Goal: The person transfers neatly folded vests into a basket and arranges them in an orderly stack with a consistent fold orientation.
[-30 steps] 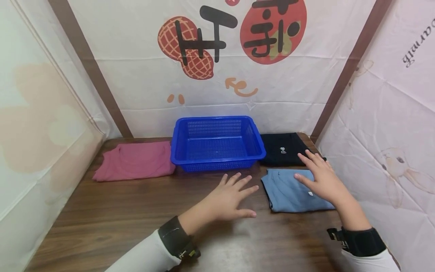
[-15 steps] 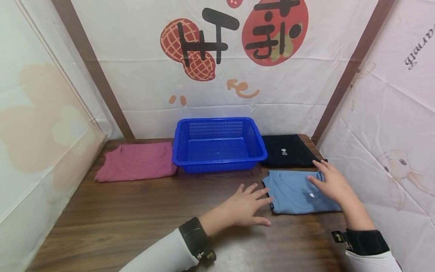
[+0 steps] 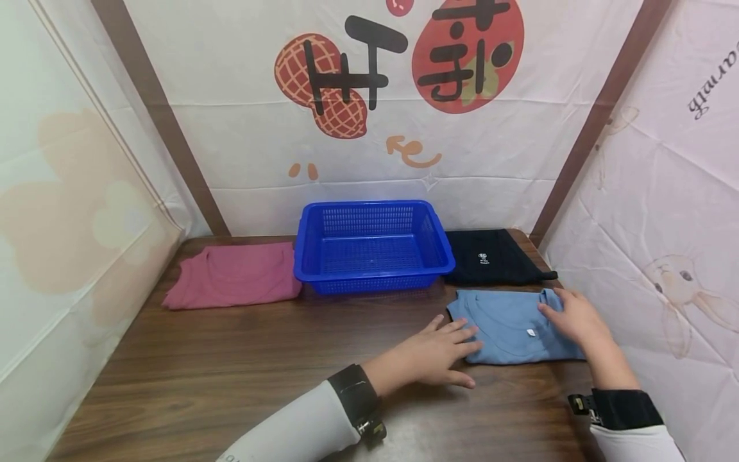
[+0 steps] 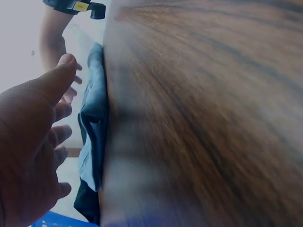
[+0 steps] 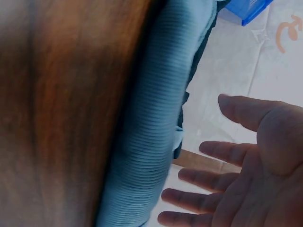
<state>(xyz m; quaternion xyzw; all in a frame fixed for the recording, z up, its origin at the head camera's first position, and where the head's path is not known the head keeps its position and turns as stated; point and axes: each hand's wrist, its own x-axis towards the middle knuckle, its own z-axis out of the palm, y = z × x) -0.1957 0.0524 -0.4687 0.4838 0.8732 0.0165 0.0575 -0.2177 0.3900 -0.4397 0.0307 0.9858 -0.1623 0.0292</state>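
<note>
A folded blue shirt (image 3: 502,324) with a small white tag lies on the right side of the table. At its left edge hovers my left hand (image 3: 430,356), fingers spread, the fingertips overlapping the cloth in the head view. From the left wrist view, that hand's straight fingers (image 4: 59,135) stand beside the shirt with a gap showing. My right hand (image 3: 580,321) is over the shirt's right end. The right wrist view has its fingers (image 5: 201,179) extended above the ribbed cloth, holding nothing.
A blue plastic basket (image 3: 369,282) stands at the back centre of the brown table (image 3: 231,366). Left of it lies a folded pink garment (image 3: 242,273). A folded black garment (image 3: 491,256) lies to its right, behind the blue shirt. White printed curtains (image 3: 242,154) enclose the table.
My left hand has moved right, up to the blue shirt's left edge. The right hand has shifted right and lower, toward the shirt's right end. The garments and basket have stayed in place.
</note>
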